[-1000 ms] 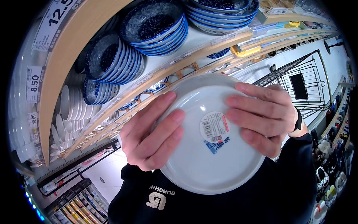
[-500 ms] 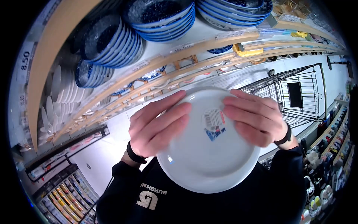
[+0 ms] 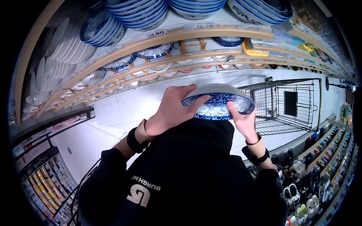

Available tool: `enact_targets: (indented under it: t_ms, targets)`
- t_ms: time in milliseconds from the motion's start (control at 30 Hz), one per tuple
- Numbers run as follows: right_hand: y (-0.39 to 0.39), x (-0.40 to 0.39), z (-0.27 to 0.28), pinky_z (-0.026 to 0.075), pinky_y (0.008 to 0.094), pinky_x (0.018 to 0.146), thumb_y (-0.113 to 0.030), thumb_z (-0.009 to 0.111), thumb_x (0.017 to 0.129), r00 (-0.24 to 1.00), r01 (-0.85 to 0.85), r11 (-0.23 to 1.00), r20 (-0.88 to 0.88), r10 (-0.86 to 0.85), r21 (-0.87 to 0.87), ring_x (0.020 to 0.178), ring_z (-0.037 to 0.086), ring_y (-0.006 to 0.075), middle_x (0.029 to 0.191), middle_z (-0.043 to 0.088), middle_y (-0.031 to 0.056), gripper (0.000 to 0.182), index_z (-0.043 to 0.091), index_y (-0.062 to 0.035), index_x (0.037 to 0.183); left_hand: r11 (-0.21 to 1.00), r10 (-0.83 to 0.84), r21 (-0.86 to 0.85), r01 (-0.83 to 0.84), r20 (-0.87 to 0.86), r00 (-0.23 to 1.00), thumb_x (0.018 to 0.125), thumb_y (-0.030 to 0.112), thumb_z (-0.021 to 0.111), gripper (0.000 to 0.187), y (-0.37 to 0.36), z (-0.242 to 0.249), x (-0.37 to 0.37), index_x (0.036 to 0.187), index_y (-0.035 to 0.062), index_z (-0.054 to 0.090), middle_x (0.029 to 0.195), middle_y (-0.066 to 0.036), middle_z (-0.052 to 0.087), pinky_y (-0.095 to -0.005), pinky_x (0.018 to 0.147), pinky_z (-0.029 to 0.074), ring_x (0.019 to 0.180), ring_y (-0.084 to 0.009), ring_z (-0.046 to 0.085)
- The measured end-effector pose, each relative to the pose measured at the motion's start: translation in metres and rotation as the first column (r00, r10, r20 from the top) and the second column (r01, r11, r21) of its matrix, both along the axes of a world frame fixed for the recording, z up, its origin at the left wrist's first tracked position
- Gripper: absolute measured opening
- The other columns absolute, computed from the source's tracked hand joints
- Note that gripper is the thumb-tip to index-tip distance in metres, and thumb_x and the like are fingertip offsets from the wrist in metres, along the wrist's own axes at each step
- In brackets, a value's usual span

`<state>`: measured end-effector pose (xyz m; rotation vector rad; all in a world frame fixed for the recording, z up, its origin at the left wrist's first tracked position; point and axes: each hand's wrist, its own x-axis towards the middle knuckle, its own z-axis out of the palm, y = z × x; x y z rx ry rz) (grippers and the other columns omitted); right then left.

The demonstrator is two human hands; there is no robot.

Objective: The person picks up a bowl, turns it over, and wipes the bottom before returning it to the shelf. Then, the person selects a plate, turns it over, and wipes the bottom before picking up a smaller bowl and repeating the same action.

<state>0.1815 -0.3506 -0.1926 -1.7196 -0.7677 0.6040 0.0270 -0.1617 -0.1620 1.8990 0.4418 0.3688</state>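
Both my hands hold a blue-and-white patterned bowl (image 3: 217, 107) in front of my chest. It is tilted so that part of its decorated inside faces me, with its pale outer wall along the top. My left hand (image 3: 175, 105) grips the left side, its thumb over the rim. On the right side, my right hand (image 3: 243, 118) has its thumb on the inside, while its other fingers are mostly hidden behind the bowl.
Stacks of blue-rimmed bowls (image 3: 137, 13) stand on the shelf ahead, above price labels (image 3: 155, 34). White plates (image 3: 69, 45) stand on edge at the left. A black wire shopping cart (image 3: 281, 105) is on the floor to the right. Shoes (image 3: 292, 192) fill a display at lower right.
The bowl has turned from its white underside with a barcode sticker to its blue patterned inside. My hands have shifted their grip to the rim, and the view of the shelves has moved.
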Motion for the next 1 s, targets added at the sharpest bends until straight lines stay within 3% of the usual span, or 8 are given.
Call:
enact_targets:
  t_ms: [167,233,367,400,500,733,867,1000]
  targets:
    - [0.009,-0.05,0.008,0.052,0.0269,0.08,-0.009,0.07,0.092,0.975,0.09,0.996,-0.204,-0.084,0.021,0.088,0.064,0.0102,0.098,0.071,0.0066,0.024,0.066,0.0048,0.112,0.947,0.037,-0.321,-0.011,0.073,0.997,0.091,0.021,0.071,0.033,0.006,-0.014,-0.02,0.111,-0.0045,0.066,0.09,-0.017,0.073,-0.0303,0.075,0.052,0.08,-0.0202,0.07]
    - [0.01,-0.066,0.002,0.05,0.0302,0.091,-0.009,0.073,0.09,0.943,0.055,0.998,-0.326,-0.064,-0.036,0.101,0.063,0.0156,0.113,0.066,0.011,0.041,0.056,0.0045,0.125,0.908,0.032,-0.418,-0.03,-0.001,0.999,0.092,0.019,0.07,0.039,0.013,-0.015,-0.038,0.12,-0.0063,0.061,0.102,-0.015,0.072,-0.0302,0.085,0.052,0.092,-0.0169,0.067]
    - [0.019,-0.094,0.001,0.05,0.03,0.092,-0.015,0.071,0.093,0.903,-0.052,0.991,-0.43,-0.005,-0.122,0.104,0.063,0.0154,0.118,0.066,0.0112,0.042,0.057,0.0053,0.127,0.814,0.054,-0.577,-0.061,-0.029,0.998,0.093,0.015,0.068,0.039,0.019,-0.03,-0.076,0.122,-0.0087,0.059,0.114,-0.012,0.069,-0.0307,0.092,0.05,0.103,-0.0148,0.063]
    - [0.024,-0.105,-0.005,0.051,0.0286,0.084,-0.022,0.066,0.097,0.937,0.012,0.998,-0.347,-0.033,-0.062,0.093,0.064,0.0128,0.104,0.072,0.0098,0.034,0.064,0.0051,0.117,0.784,0.069,-0.617,-0.071,-0.027,0.997,0.093,0.015,0.068,0.038,0.021,-0.035,-0.086,0.122,-0.0084,0.059,0.114,-0.012,0.069,-0.0308,0.093,0.05,0.103,-0.0149,0.063]
    - [0.03,-0.121,-0.01,0.048,0.0275,0.089,-0.024,0.061,0.1,0.91,0.015,0.998,-0.413,-0.038,-0.06,0.099,0.062,0.0127,0.107,0.07,0.0107,0.036,0.062,0.0057,0.12,0.666,0.106,-0.738,-0.106,-0.048,0.993,0.092,0.013,0.069,0.041,0.018,-0.047,-0.112,0.127,-0.0053,0.057,0.117,-0.011,0.067,-0.0321,0.095,0.05,0.106,-0.0163,0.063]
    - [0.038,-0.141,0.0,0.049,0.027,0.088,-0.02,0.064,0.098,0.896,0.092,0.993,-0.43,-0.113,-0.07,0.095,0.063,0.0119,0.105,0.071,0.01,0.032,0.063,0.0058,0.117,0.642,0.077,-0.761,-0.092,-0.055,0.996,0.091,0.008,0.067,0.045,0.01,-0.06,-0.133,0.131,-0.0052,0.053,0.121,-0.012,0.066,-0.0341,0.097,0.05,0.108,-0.018,0.063]
    - [0.032,-0.139,-0.019,0.052,0.0287,0.085,-0.012,0.07,0.092,0.948,0.118,0.992,-0.292,-0.126,-0.045,0.093,0.066,0.0138,0.103,0.072,0.012,0.03,0.064,0.0064,0.115,0.596,0.035,-0.794,-0.119,-0.123,0.992,0.089,0.006,0.062,0.044,0.006,-0.052,-0.126,0.13,-0.0064,0.054,0.121,-0.014,0.066,-0.0344,0.095,0.051,0.108,-0.0197,0.064]
    - [0.026,-0.136,-0.015,0.053,0.0288,0.085,-0.01,0.069,0.092,0.9,0.192,0.981,-0.398,-0.181,-0.012,0.094,0.067,0.0142,0.106,0.072,0.0119,0.034,0.062,0.0065,0.121,0.633,-0.025,-0.768,-0.098,-0.146,0.989,0.088,0.006,0.056,0.039,0.004,-0.038,-0.118,0.124,-0.0085,0.057,0.117,-0.015,0.067,-0.0331,0.092,0.051,0.107,-0.0205,0.065]
